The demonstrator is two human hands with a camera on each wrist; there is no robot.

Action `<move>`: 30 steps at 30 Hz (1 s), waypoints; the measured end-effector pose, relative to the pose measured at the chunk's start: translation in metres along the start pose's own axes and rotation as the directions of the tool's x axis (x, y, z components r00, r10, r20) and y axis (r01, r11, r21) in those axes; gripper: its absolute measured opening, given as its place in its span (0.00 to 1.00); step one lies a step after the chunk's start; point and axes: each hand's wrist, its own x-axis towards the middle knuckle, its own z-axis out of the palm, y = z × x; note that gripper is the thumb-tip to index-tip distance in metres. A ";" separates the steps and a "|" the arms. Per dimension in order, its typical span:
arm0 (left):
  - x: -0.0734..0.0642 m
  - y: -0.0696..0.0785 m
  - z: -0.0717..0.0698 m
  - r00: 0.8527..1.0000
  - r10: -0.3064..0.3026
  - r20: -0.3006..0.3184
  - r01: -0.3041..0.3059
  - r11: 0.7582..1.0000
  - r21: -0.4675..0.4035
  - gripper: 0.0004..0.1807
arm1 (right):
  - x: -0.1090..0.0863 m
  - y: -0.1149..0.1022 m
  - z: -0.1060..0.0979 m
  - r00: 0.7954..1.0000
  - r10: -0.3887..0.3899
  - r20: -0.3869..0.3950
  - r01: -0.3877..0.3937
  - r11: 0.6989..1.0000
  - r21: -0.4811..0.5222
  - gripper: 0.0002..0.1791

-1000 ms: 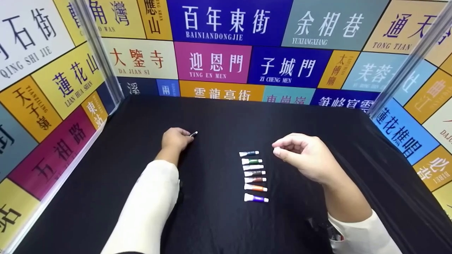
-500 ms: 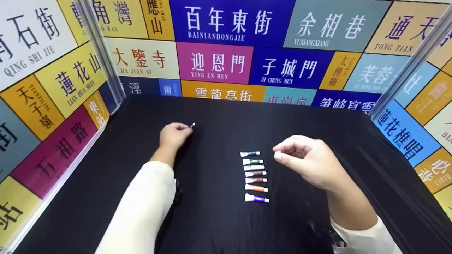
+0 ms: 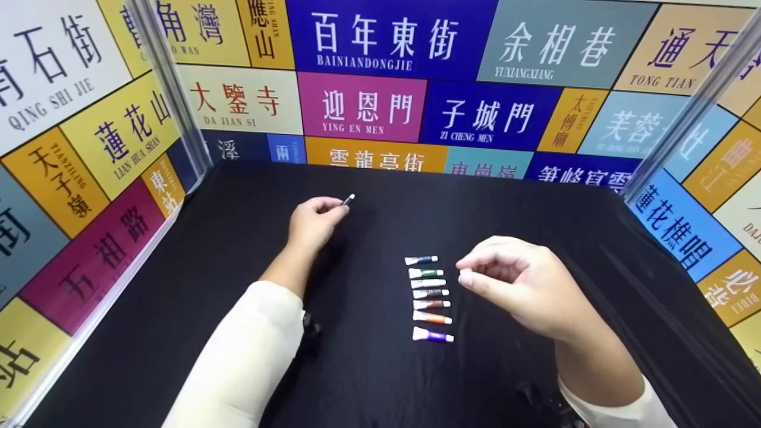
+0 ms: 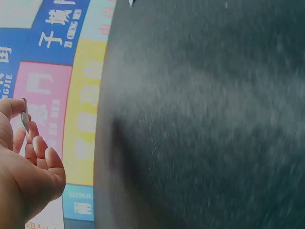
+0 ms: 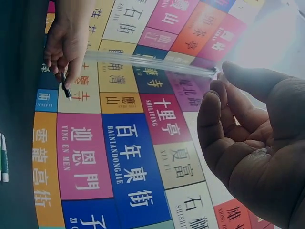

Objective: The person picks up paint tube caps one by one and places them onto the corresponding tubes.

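Observation:
In the head view my left hand is raised over the black cloth and pinches a small dark paint tube with a white cap. From the right wrist view, the same paint tube sticks out past the left thumb and fingers. My right hand hovers beside a column of paint tubes, fingers loosely curled, with nothing seen in it. The column holds several tubes, among them a dark blue tube, a green tube, a brown tube, an orange tube and a purple tube.
A black cloth covers the table. Behind it and along both sides stand walls with coloured street-name panels. Clear posts mark the corners.
My left hand, still pinching the dark tube, first drew slightly left, then moved right and farther from me. My right hand dropped slightly in view. The row of tubes stayed put.

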 end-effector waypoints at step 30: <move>-0.086 0.060 0.014 0.943 0.332 -0.007 -0.323 0.912 -0.253 0.08 | -0.006 -0.008 0.007 0.995 -0.086 -0.049 0.089 0.994 0.065 0.14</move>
